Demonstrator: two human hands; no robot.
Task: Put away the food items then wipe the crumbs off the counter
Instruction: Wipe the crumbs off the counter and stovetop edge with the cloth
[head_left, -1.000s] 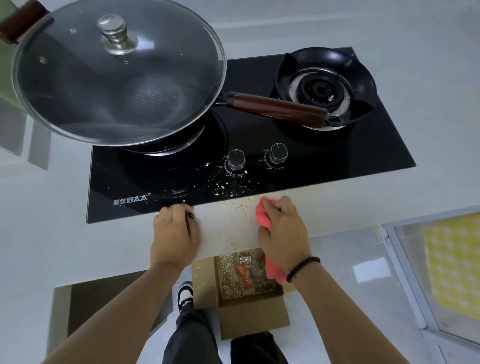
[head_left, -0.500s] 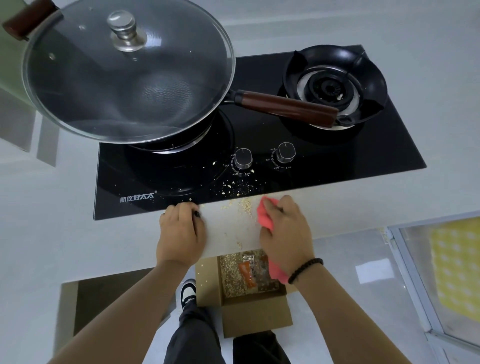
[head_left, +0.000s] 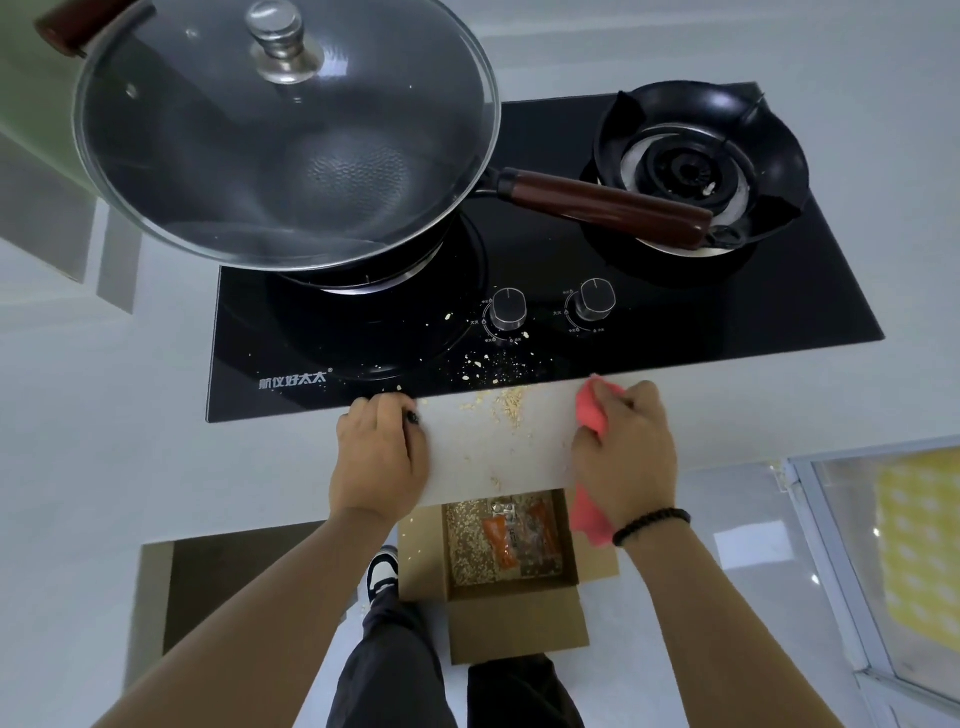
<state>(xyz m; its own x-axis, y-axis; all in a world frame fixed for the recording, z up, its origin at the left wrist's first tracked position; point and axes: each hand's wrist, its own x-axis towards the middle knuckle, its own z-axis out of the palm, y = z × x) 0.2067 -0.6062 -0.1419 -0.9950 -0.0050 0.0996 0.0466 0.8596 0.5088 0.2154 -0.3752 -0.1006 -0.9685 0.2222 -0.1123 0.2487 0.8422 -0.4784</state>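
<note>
1. Right hand (head_left: 626, 457): fingers curled around the pink cloth (head_left: 592, 410), pressing it on the counter (head_left: 493, 447) edge.
2. Left hand (head_left: 379, 457): fingers together, lying flat on the counter at the cooktop (head_left: 727, 322) edge.
3. Crumbs (head_left: 506, 405): between both hands, some on the cooktop.
4. Cardboard box (head_left: 514, 618): open on the floor below, holding crumbs and an orange packet (head_left: 501, 540).

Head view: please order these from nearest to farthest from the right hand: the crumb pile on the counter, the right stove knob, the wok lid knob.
From the right hand, which grips the pink cloth:
1. Crumb pile, on the counter just to its left.
2. Right stove knob, on the cooktop behind it.
3. Wok lid knob, far back on the left.
</note>
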